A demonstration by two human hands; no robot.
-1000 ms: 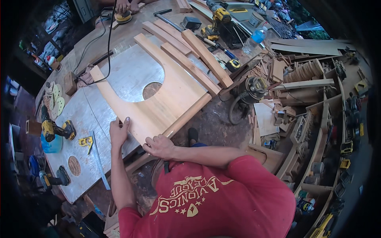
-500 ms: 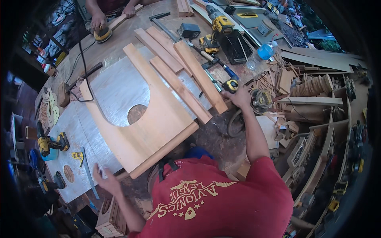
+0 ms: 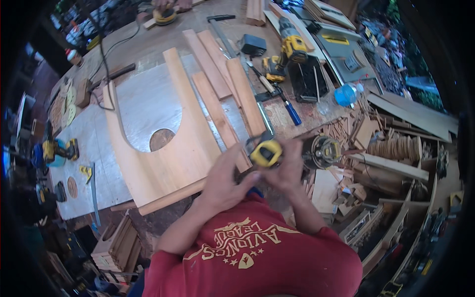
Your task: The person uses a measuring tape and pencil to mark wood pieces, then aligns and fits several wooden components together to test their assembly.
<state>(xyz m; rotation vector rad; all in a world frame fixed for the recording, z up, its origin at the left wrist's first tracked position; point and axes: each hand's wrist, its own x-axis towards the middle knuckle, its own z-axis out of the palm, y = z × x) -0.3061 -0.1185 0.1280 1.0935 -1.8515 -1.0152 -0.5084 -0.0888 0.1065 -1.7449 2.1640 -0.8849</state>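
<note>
A yellow and black tape measure (image 3: 267, 152) is in my right hand (image 3: 287, 171), held in front of my chest near the table's edge. My left hand (image 3: 222, 183) is just left of it, thumb and fingers apart, with nothing visible in it. Beyond the left hand lies a U-shaped wooden panel (image 3: 168, 178) with a wide curved cutout. Several wooden strips (image 3: 217, 109) lie to its right. A clamp with a blue handle (image 3: 292, 113) is beyond the tape measure.
A co-worker's hands hold a yellow sander (image 3: 165, 17) at the far side. A yellow drill (image 3: 292, 42) stands at the back right by a water bottle (image 3: 346, 94). A router (image 3: 321, 151) is right of my hand. Another drill (image 3: 59, 150) sits at the left.
My right hand has brought the tape measure off the table toward my chest. My left hand has moved right, from the panel's near left corner to beside the tape measure. The view has shifted.
</note>
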